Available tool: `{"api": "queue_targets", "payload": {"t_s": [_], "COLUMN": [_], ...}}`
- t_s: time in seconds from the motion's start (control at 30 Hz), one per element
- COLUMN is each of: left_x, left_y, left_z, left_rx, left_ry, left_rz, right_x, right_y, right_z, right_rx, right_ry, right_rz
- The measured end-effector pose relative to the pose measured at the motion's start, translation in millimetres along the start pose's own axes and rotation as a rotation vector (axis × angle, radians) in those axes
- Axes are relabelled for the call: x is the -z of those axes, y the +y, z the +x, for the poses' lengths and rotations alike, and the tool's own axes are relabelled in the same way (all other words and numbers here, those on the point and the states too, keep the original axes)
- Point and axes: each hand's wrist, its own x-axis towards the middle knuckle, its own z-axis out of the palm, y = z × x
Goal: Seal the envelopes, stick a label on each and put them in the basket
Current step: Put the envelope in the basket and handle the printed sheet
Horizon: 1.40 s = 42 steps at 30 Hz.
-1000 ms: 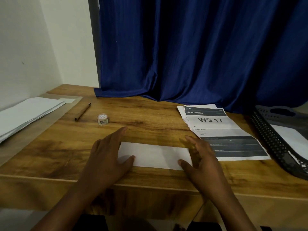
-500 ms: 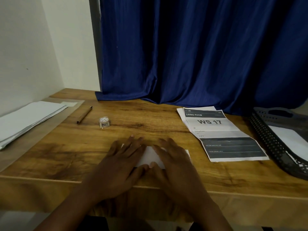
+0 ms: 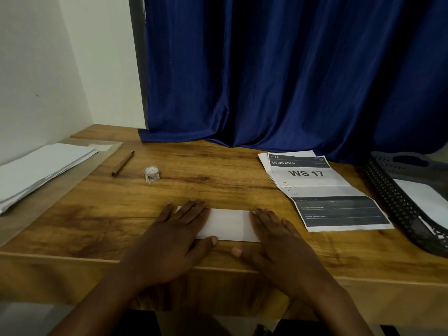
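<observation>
Both hands lie flat on a white envelope (image 3: 229, 224) near the front edge of the wooden table (image 3: 206, 187). The left hand (image 3: 174, 235) covers the envelope's left end, fingers straight and spread a little, the thumb stretched along the envelope's near edge. The right hand (image 3: 278, 238) presses on the right end, fingers straight and close together, its thumb pointing left on the wood just in front of the envelope. Neither hand curls round anything; the bare middle of the envelope shows between them.

Beyond the left hand, toward the back of the table, stands a small clear roll of labels (image 3: 152, 173), though it is too small to tell its contents for certain. Just left of it lies a brown pen (image 3: 122, 163), set at a slant. Further left, on a lower ledge along the wall, rests a stack of white envelopes (image 3: 41, 170).

To the right of the hands, near but not touching the envelope, lies a printed sheet (image 3: 324, 192) marked "LIVING ROOM" and "WS 17", with a second sheet peeking out beneath its far corner. At the table's right edge sits a dark perforated basket (image 3: 392, 200) with white paper inside. A blue curtain (image 3: 291, 73) hangs behind the table, its hem pooling on the wood.
</observation>
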Motion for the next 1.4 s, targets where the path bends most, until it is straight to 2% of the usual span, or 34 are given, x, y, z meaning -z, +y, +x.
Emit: {"api": "queue_targets", "payload": {"t_s": [0.23, 0.63, 0.73, 0.83, 0.9, 1.03, 1.13, 1.27, 1.33, 1.4], "left_x": [2, 0, 1, 4, 3, 1, 4, 10, 11, 10], "left_y": [1, -2, -2, -2, -3, -10, -15, -20, -20, -19], "left_z": [0, -1, -4, -5, -6, -5, -4, -6, -7, -8], "left_rx": [0.005, 0.028, 0.127, 0.251, 0.273, 0.299, 0.293, 0.287, 0.3, 0.292], "left_ry": [-0.021, 0.043, 0.131, 0.254, 0.33, 0.341, 0.371, 0.393, 0.406, 0.405], "left_rz": [-0.015, -0.068, -0.204, -0.501, -0.634, -0.81, -0.96, -1.099, -1.129, -1.06], "right_x": [-3, 2, 4, 6, 8, 14, 25, 56, 71, 82], "right_y": [-5, -16, -16, -20, -23, -26, -27, -24, -24, -26], "right_z": [-4, -12, -17, -23, -26, -30, -31, -24, -18, -9], "right_rx": [0.003, 0.149, 0.13, 0.121, 0.14, 0.242, 0.323, 0.273, 0.207, 0.115], "right_ry": [0.091, 0.059, 0.074, 0.144, 0.193, 0.299, 0.279, 0.354, 0.42, 0.47], "right_rz": [0.017, -0.053, -0.051, -0.077, -0.125, -0.248, -0.237, 0.041, 0.439, 1.038]}}
